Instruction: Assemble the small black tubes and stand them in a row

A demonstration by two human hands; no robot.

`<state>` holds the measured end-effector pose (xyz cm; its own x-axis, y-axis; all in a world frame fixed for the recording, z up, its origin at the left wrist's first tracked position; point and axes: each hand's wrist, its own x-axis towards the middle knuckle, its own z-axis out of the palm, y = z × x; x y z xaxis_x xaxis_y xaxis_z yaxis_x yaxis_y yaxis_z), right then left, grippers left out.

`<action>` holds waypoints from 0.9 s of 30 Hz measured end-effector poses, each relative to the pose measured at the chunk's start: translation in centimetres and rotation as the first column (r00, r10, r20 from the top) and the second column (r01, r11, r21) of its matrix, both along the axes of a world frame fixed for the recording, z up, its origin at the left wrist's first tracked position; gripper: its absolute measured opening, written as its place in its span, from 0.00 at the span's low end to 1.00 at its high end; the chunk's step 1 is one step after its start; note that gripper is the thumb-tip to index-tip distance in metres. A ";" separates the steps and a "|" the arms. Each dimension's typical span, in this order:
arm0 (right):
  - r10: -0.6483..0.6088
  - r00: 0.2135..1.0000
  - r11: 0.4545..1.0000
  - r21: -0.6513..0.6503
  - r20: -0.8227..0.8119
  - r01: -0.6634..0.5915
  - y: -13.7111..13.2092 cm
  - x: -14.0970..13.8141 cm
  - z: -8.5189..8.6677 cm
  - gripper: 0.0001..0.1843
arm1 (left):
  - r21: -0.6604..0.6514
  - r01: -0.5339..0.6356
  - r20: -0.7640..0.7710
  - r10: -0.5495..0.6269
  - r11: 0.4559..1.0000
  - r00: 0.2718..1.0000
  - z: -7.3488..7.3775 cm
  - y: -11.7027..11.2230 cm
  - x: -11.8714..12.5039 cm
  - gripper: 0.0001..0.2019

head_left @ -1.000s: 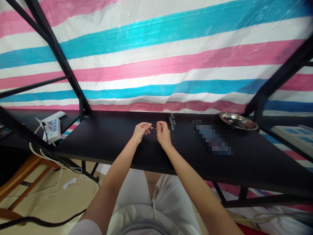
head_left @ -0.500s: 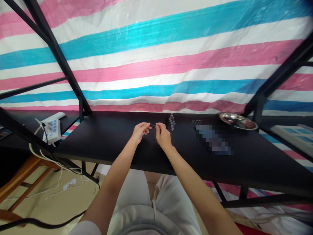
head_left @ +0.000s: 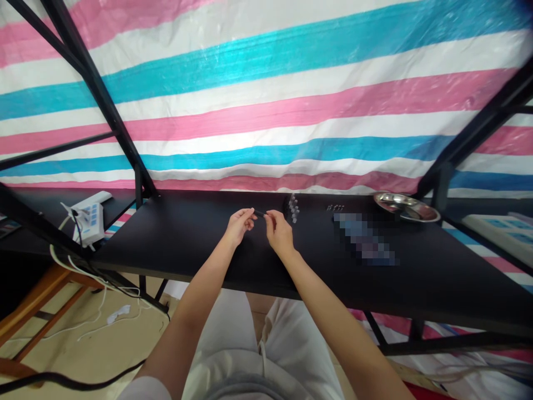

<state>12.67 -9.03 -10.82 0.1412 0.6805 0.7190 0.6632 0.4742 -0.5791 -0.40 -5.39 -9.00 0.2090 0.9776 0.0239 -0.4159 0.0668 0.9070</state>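
My left hand [head_left: 238, 224] and my right hand [head_left: 278, 231] meet above the middle of the black table [head_left: 187, 239]. Both pinch a small dark piece [head_left: 260, 213] between their fingertips, one at each end. It is too small to name. Just right of my right hand stands a cluster of small clear vials [head_left: 293, 207]. A short row of tiny dark parts [head_left: 335, 207] lies further right.
A round metal dish [head_left: 405, 206] sits at the back right of the table. A white power strip [head_left: 88, 216] with cables hangs at the left. Black frame bars rise on both sides, a striped tarp hangs behind, and a wooden chair [head_left: 37, 300] stands at the lower left.
Both hands have stayed at the same spot, with only slight finger movement on the small dark piece.
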 end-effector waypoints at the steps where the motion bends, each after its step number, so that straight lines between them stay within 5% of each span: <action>1: 0.004 1.000 1.000 0.006 -0.001 -0.004 0.0 0.0 0.0 0.15 | -0.002 -0.010 0.011 0.010 1.000 1.000 0.1 0.0 0.0 0.16; 10: 0.016 1.000 0.999 0.039 -0.009 -0.016 0.0 0.1 -0.1 0.15 | 0.039 0.052 -0.018 -0.052 0.998 0.998 0.1 -0.2 0.1 0.19; 15: 0.121 0.987 0.991 0.037 0.102 -0.125 0.4 0.2 0.5 0.15 | 0.063 -0.020 -0.019 0.021 0.998 1.000 -0.1 0.1 0.0 0.19; 22: 0.135 0.960 0.965 -0.250 0.245 -0.072 -0.3 1.4 1.0 0.09 | 0.160 -0.118 -0.178 0.146 0.980 0.973 0.0 0.1 -0.1 0.17; 27: 0.013 0.983 0.859 -0.505 0.184 0.083 -1.2 6.3 2.1 0.03 | 0.205 -0.140 -0.278 0.194 0.969 0.941 -0.7 0.3 0.8 0.17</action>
